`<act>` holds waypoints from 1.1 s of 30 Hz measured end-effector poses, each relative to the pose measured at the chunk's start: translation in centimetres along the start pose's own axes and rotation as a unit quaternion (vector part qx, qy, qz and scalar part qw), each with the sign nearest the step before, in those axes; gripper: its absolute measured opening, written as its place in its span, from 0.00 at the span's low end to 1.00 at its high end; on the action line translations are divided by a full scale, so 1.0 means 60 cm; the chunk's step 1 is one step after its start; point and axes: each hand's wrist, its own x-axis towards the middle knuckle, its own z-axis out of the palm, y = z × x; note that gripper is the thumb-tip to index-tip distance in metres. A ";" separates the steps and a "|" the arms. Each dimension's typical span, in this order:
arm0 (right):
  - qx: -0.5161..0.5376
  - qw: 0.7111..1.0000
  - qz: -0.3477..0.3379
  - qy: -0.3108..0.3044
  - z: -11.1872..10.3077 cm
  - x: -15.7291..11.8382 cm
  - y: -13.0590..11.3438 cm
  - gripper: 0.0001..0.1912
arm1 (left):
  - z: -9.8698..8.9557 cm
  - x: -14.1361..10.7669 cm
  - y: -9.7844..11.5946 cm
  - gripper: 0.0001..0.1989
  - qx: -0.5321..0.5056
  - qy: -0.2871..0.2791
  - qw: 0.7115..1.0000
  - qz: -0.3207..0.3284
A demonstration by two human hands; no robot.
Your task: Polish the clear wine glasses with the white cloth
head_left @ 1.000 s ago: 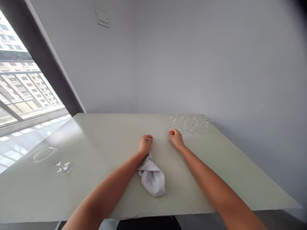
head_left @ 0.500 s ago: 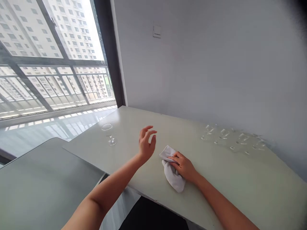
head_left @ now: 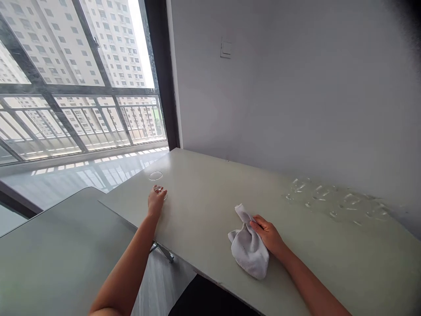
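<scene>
A clear stemmed glass (head_left: 155, 179) stands upright near the far left of the pale table (head_left: 204, 184). My left hand (head_left: 156, 202) reaches out to it, with thumb and fingers closed around its stem just below the bowl; the hand hides part of the base. On the right, a white cloth (head_left: 250, 252) is pinched in my right hand (head_left: 268, 235). The cloth is bunched at the fingers and hangs down in loose folds, a short end poking up above them.
Several clear stemmed glasses (head_left: 332, 202) are grouped at the right by the grey wall (head_left: 315, 109). A lower grey-green surface (head_left: 59, 245) adjoins the table on the left. Large windows (head_left: 75, 79) stand behind at left, and a wall switch (head_left: 226, 48) is above the table.
My left hand has moved left and forward from mid-table and closed on the glass. My right hand has lifted and gathered the cloth, which lay spread on the table. The view has shifted slightly.
</scene>
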 end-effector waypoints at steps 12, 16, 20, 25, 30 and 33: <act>0.210 0.950 0.150 0.172 -0.037 -0.006 -0.036 0.20 | 0.129 -0.089 0.090 0.08 0.103 -0.192 0.940 0.264; 0.272 0.918 0.154 0.243 -0.060 0.004 -0.077 0.16 | 0.195 -0.126 0.129 0.08 0.193 -0.230 0.855 0.422; 0.302 0.898 0.105 0.302 -0.059 0.028 -0.112 0.13 | 0.261 -0.153 0.148 0.14 0.185 -0.252 0.807 0.501; 0.230 0.943 0.064 0.233 -0.029 0.050 -0.107 0.13 | 0.309 -0.172 0.148 0.19 0.196 -0.264 0.774 0.541; 0.139 0.981 0.044 0.126 -0.016 0.044 -0.078 0.21 | 0.308 -0.169 0.136 0.19 0.216 -0.266 0.766 0.544; 0.224 0.971 0.082 0.015 -0.023 0.035 -0.082 0.28 | 0.302 -0.169 0.133 0.19 0.223 -0.264 0.758 0.553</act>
